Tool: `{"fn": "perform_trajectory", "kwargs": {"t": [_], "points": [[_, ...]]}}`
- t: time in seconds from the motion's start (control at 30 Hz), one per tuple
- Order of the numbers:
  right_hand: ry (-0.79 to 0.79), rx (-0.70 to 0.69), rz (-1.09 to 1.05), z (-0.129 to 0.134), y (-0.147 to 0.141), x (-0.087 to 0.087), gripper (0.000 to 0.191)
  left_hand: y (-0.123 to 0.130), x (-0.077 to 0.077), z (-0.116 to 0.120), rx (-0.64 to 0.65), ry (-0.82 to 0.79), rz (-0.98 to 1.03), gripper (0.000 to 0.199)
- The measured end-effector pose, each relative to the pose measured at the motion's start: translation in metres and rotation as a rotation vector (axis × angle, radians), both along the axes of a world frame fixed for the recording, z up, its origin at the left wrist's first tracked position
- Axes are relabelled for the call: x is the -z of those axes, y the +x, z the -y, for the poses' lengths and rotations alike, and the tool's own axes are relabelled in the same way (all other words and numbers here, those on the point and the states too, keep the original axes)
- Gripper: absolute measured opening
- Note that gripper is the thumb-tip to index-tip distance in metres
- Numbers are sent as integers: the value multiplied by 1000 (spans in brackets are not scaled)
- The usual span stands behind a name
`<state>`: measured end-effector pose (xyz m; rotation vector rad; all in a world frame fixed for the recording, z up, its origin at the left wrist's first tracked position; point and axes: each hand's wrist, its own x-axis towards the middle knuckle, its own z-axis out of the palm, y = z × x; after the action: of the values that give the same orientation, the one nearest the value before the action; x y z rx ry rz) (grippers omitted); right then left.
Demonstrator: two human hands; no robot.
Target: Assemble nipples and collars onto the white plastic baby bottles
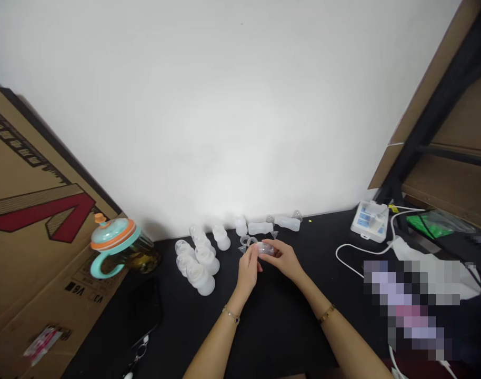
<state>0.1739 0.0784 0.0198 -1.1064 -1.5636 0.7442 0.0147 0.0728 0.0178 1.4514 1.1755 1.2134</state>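
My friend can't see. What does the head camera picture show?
Two bare hands, left hand and right hand, hold a small clear plastic piece together over a black table. Translucent bottles stand just left; a teal-and-orange cup sits by a cardboard box.

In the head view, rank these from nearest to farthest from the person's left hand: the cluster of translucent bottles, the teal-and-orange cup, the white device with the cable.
From the left hand:
1. Cluster of translucent bottles, just to its left.
2. White device, far right, by the shelf.
3. Teal-and-orange cup, far left, by the cardboard box.

Translucent white bottles (201, 263) on black table (272, 316); orange-and-teal lidded cup (116, 242); red-marked brown carton (31, 221)
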Motion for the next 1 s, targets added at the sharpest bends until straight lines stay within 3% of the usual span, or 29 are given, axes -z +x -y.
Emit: {"fn": "perform_trajectory", "kwargs": {"t": [0.37, 0.6, 1.0], "points": [[35, 8, 85, 3, 1, -4, 49, -9, -1, -5, 55, 35, -3, 60], [66, -52, 145, 3, 4, -5, 48, -14, -1, -6, 116, 54, -100, 46], [-62, -35, 35, 0, 9, -5, 51, -17, -18, -1, 182, 117, -273, 45]]}}
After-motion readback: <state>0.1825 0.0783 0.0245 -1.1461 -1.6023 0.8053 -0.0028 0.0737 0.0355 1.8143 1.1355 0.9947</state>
